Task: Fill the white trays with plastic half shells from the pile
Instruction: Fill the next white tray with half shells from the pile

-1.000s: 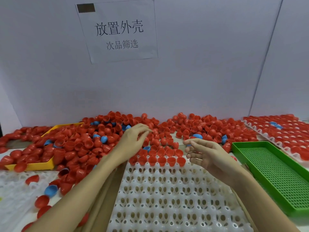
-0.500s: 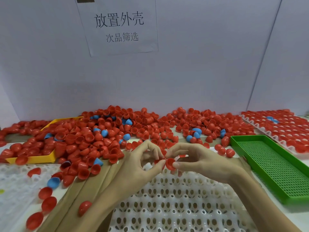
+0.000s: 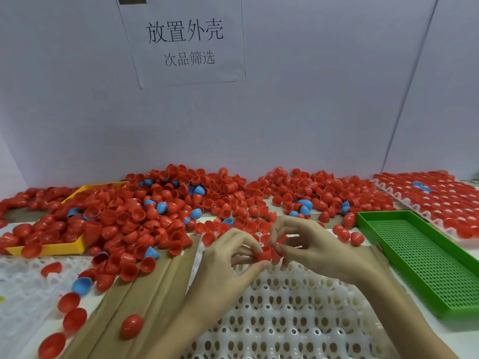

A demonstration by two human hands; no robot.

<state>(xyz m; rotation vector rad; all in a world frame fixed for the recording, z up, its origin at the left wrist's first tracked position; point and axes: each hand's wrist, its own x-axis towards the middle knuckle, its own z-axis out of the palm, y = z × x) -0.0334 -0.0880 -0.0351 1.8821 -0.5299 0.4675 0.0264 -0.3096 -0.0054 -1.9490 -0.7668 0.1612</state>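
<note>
Nearest the camera, at six o'clock, the white tray (image 3: 290,320) lies on the desk with almost all its visible sockets bare. Just above it, both hands meet over the tray's far edge: the left hand (image 3: 233,257) pinches a red half shell (image 3: 267,253) between thumb and fingertips, while the right hand (image 3: 308,244) curls its fingers onto the same shell from the three o'clock side. A second ago the two hands were apart, the left one reaching into the pile; they have since come together with a shell between them, seemingly turning it or pulling nested pieces apart, so one shell looks ready to seat in the tray's far row. At nine o'clock loose shells spill over cardboard strips (image 3: 145,288). At three o'clock sits a green tray (image 3: 420,260). Farther off, from ten to one o'clock, the pile (image 3: 202,203) of red and blue half shells spreads wide, partly burying a yellow tray (image 3: 70,247); at two o'clock a filled tray (image 3: 438,200) rests against the wall.
</note>
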